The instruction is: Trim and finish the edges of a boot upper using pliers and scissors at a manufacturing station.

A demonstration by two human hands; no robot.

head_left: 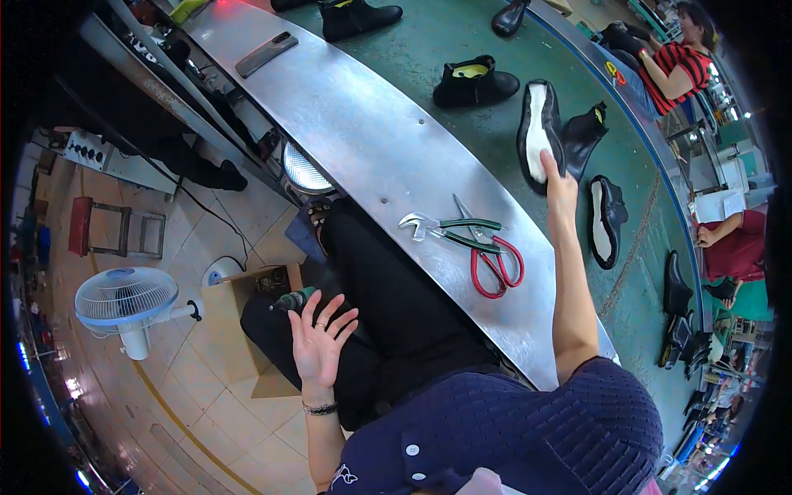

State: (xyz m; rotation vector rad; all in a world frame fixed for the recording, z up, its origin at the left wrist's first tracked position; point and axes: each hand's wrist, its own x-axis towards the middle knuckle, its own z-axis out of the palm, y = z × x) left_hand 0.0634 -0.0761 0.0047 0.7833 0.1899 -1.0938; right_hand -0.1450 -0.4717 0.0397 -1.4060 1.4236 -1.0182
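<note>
My right hand (pixel 561 188) reaches over the green conveyor belt and grips the end of a black boot (pixel 538 124), whose pale underside faces up. The thumb lies on that pale surface; the other fingers are mostly hidden. Against this boot rests a black ankle boot (pixel 584 142). My left hand (pixel 318 342) is raised above my lap, palm up and fingers spread, with nothing in it. Close to its fingertips is a dark green tool (pixel 294 300) that looks like a power drill. Pincers with green handles (pixel 445 227) lie across red-handled scissors (pixel 497 268) on the metal ledge.
Other black boots (pixel 476 82) stand or lie along the belt (pixel 396 78), one (pixel 606 223) with its pale underside showing. A phone (pixel 266 54) lies on the metal ledge (pixel 355 115). Left are a fan (pixel 126 299), a cardboard box (pixel 227 330) and a stool (pixel 115 229). People sit across the belt.
</note>
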